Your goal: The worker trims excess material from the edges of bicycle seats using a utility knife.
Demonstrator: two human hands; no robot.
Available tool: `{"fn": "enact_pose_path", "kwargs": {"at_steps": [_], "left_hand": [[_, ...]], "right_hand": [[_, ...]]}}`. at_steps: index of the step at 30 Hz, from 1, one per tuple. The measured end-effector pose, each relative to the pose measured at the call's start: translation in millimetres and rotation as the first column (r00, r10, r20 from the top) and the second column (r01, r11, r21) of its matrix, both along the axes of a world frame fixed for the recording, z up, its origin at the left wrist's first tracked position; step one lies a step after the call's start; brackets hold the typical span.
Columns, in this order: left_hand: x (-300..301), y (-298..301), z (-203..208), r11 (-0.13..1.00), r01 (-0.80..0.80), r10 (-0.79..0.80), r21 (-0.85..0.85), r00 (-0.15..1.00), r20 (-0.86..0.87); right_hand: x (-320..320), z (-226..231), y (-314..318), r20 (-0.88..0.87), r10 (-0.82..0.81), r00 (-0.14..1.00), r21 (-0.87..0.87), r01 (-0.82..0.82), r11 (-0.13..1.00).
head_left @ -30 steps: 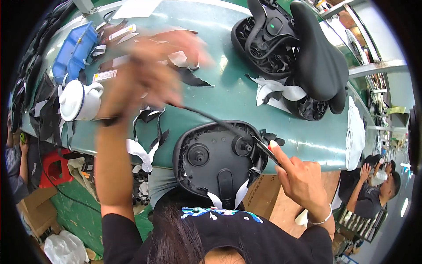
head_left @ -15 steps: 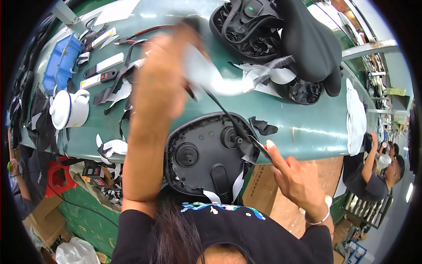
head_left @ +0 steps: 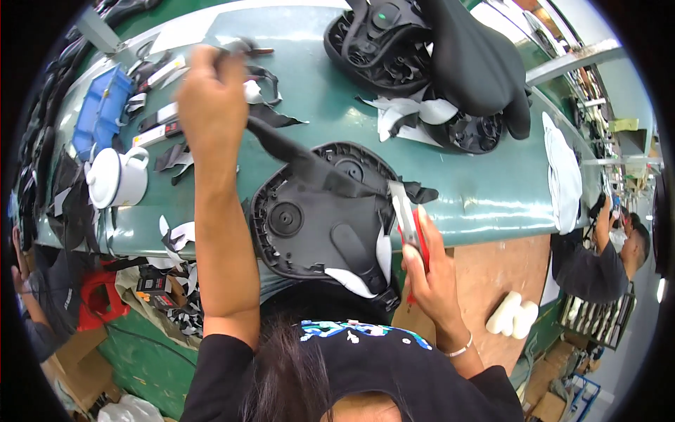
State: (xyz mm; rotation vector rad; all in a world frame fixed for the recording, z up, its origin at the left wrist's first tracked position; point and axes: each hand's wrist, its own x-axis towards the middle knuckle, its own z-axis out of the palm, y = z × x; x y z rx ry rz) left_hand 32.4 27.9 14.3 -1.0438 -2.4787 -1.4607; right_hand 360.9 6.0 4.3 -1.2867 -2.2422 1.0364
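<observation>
My left hand (head_left: 211,105) is raised over the left side of the table, partly blurred, its fingers closed on a black strip of cover material (head_left: 292,155). The strip stretches taut from this hand down across a black plastic seat shell (head_left: 316,218), which lies underside up at the table's near edge. My right hand (head_left: 432,271) grips a red-handled utility knife (head_left: 413,228). Its blade meets the strip, or lies right beside it, at the shell's right rim. White-backed cover flaps (head_left: 351,281) hang over the shell's near edge.
Large black padded seats (head_left: 471,56) stand at the far right. A white lidded enamel mug (head_left: 119,177), a blue bin (head_left: 102,109), cutter knives and scraps lie on the left. A folded white cloth (head_left: 562,176) is at the right edge. Other people work on both sides.
My left hand has swung left, drawing the black strip out across the shell. My right hand has turned the knife so its blade points away from me at the shell's rim.
</observation>
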Motion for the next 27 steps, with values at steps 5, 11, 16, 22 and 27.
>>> {"fn": "enact_pose_path", "kwargs": {"at_steps": [5, 11, 16, 22, 27], "left_hand": [[38, -29, 0, 0.965, 0.214, -0.232, -0.151, 0.965, -0.119], [97, -41, -14, 0.637, 0.697, -0.741, -0.329, 0.671, -0.014], [96, -34, -18, 0.605, 0.791, -0.767, -0.092, 0.61, 0.198], [92, -24, -18, 0.757, 0.599, -0.565, 0.262, 0.398, 0.722], [72, -23, -20, 0.726, 0.478, -0.63, 0.494, 0.176, 0.756]], "right_hand": [[-36, -1, 36, -0.056, 0.027, 0.998, 0.072, -0.023, 0.997], [-30, 16, 31, -0.179, -0.084, 0.98, -0.107, 0.065, 0.992], [-18, 28, 35, 0.18, 0.198, 0.963, 0.376, -0.254, 0.891], [-5, 37, 18, 0.371, 0.197, 0.907, 0.299, -0.318, 0.9], [15, 7, -1, 0.087, 0.269, 0.959, 0.246, -0.282, 0.927]]}}
